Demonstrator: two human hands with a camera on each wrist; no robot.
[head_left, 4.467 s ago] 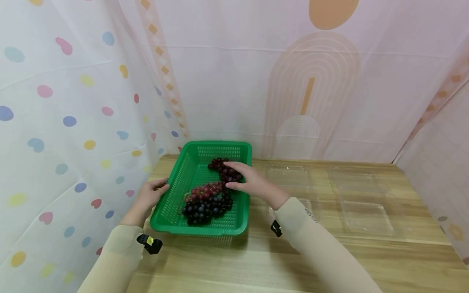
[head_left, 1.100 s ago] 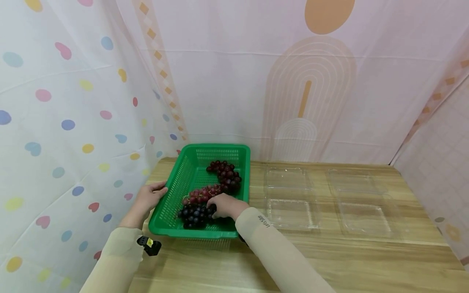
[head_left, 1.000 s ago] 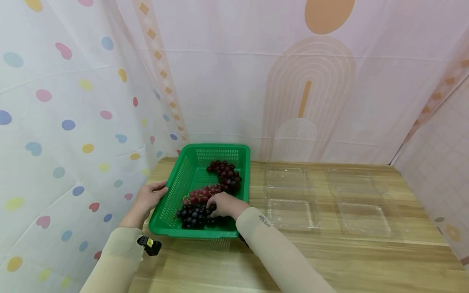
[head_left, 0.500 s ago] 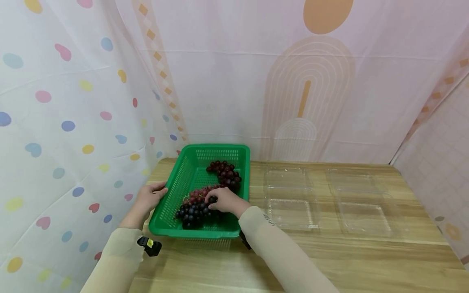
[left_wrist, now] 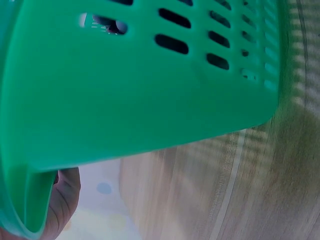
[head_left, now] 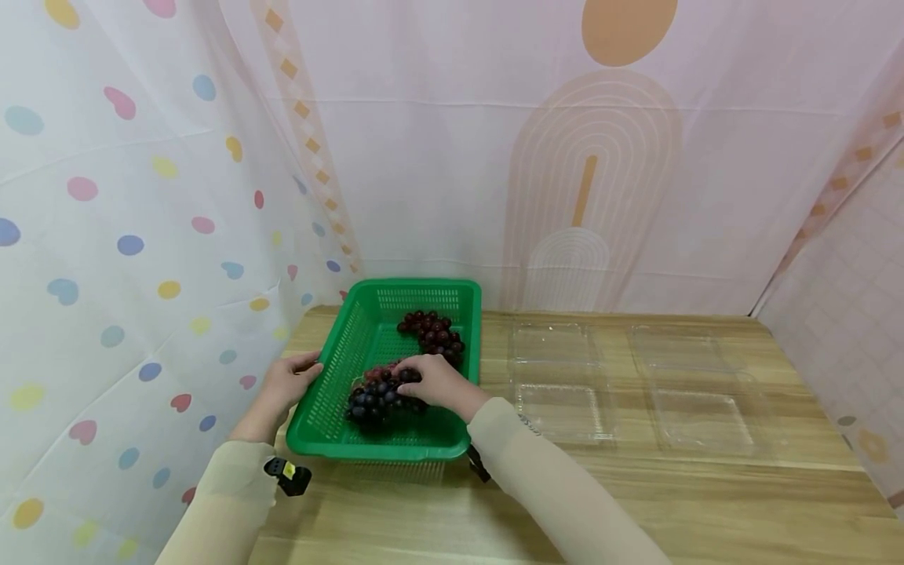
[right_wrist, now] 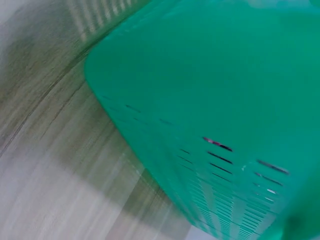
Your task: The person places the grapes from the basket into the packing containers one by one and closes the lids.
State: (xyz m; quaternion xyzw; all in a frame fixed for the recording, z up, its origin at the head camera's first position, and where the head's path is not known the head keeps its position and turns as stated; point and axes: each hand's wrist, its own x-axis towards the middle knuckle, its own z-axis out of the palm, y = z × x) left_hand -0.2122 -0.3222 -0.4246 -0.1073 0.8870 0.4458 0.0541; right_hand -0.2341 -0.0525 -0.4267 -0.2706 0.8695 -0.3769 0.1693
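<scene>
In the head view, a green slotted basket [head_left: 381, 453] stands on the table's left part. My left hand [head_left: 282, 390] holds its left rim; the left wrist view shows part of that hand [left_wrist: 65, 200] beneath the rim's lip. My right hand [head_left: 439, 383] reaches over the right side and grips a bunch of black grapes [head_left: 374, 399] between thumb and fingers. This bunch overlaps a bunch of red grapes [head_left: 374, 373], which is largely hidden. Farther back lies a dark red bunch [head_left: 434, 333]. The right wrist view shows mainly the basket's outer wall [right_wrist: 200, 90].
To the right of the basket, two clear plastic boxes [head_left: 563, 412] [head_left: 702, 420] lie with their lids folded back on the wooden table [head_left: 600, 510]. Patterned curtains [head_left: 424, 157] rise behind and at the sides.
My right hand has gone from over the dark red bunch to the black grapes, gripped them and raised them slightly, away from me over the red bunch. The left hand has stayed at the rim.
</scene>
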